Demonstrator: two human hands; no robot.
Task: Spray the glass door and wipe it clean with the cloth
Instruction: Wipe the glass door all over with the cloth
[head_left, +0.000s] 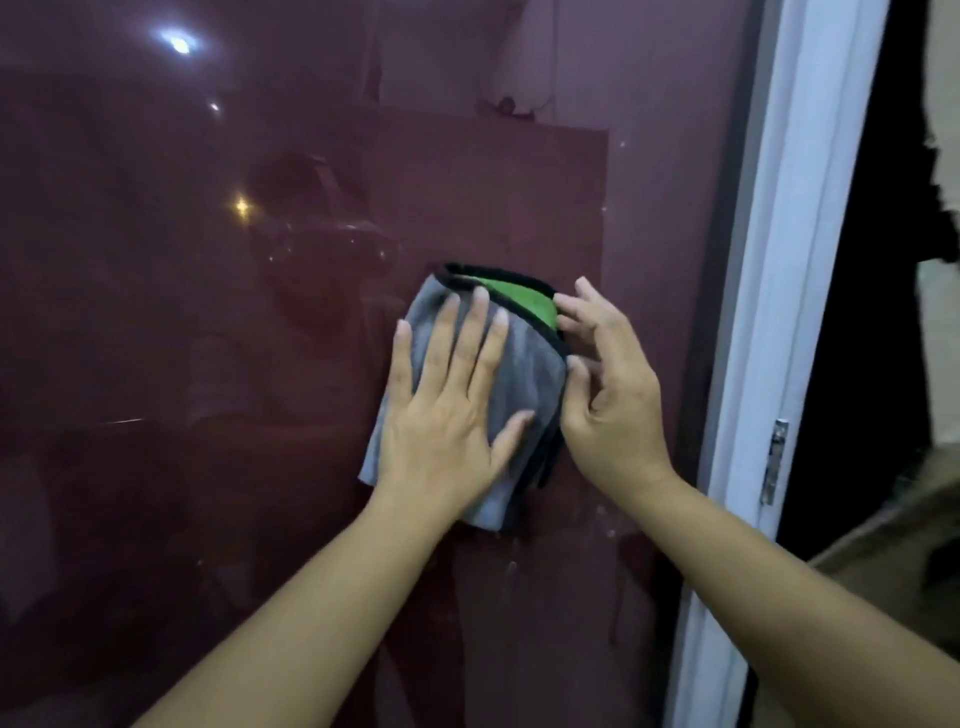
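Note:
The glass door (208, 364) fills most of the view, dark maroon and reflective. A folded cloth (524, 374), grey with a green inner face and black edging, lies flat against the glass at mid-height. My left hand (447, 410) presses on it with fingers spread. My right hand (608, 389) touches the cloth's right edge with its fingertips, fingers apart. Wet drips and droplets (511, 566) run down the glass just below the cloth. No spray bottle is in view.
The white door frame (769, 364) runs down the right side, with a metal latch plate (774, 462) on it. Beyond the frame is a dark opening. Light spots and a dim figure reflect in the glass at left.

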